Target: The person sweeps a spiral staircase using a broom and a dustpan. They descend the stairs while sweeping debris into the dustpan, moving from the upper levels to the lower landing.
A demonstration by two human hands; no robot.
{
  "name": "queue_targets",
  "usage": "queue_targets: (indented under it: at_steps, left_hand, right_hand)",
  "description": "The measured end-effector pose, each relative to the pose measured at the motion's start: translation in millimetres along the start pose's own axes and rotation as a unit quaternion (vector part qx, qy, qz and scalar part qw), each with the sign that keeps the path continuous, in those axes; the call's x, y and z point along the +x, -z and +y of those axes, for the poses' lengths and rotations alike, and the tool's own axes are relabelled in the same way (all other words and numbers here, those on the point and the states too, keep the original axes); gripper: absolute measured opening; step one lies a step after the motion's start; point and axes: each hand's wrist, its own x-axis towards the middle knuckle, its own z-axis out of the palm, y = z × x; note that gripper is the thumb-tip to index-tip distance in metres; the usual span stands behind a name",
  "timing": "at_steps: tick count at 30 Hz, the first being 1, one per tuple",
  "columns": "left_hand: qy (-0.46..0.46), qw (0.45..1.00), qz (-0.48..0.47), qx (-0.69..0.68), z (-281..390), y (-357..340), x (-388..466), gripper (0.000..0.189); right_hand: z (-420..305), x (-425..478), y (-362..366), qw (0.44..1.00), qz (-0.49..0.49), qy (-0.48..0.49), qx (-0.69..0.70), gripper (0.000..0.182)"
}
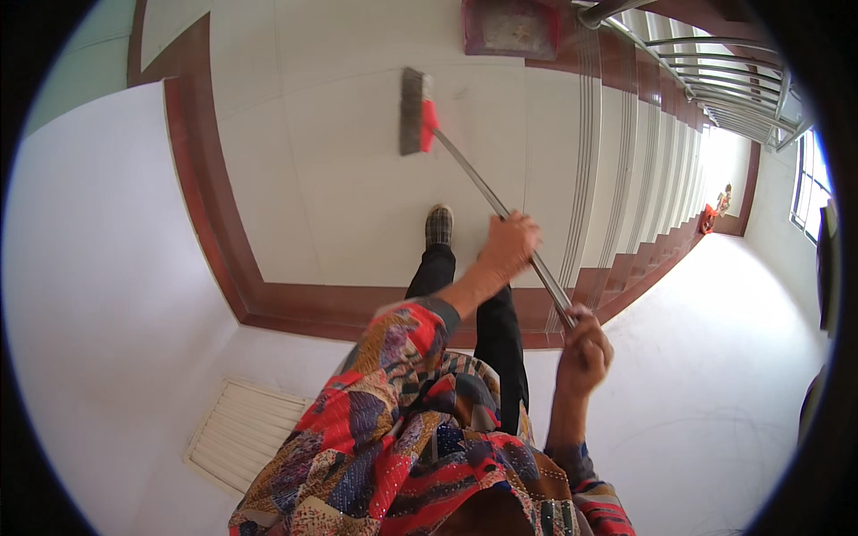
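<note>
A broom with a metal handle (471, 175) slants across the view. My left hand (511, 246) is closed around the middle of the handle, and my right hand (585, 352) grips its upper end, lower right in the picture. At the far end, the red broom head with dark bristles (411, 112) is over the pale tiled floor (348, 201), beyond my shoe; whether it touches the tiles is unclear. Near the top edge lies a dark red plastic dustpan or tray (511, 51) with a little debris in it, apart from the broom.
Stairs with grooved edges (620, 167) descend or rise at the right; which is unclear. A metal railing (724, 84) runs along their far side. White walls with red-brown skirting (201, 221) bound the floor at left and near me. A louvred panel (244, 429) is at lower left.
</note>
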Motion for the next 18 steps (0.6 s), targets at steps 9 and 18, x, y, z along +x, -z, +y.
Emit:
queue_targets:
  at_steps: [9, 18]
  left_hand:
    - [-0.043, 0.994, -0.092, 0.049, 51, 73, -8, 0.019]
    - [-0.089, 0.964, -0.128, 0.213, -154, 110, 80, 0.007]
  right_hand:
    - [-53, -27, 9, 1.0, -0.019, -0.001, 0.0, 0.032]
    - [77, 63, -91, 0.97, -0.164, -0.172, -0.046, 0.048]
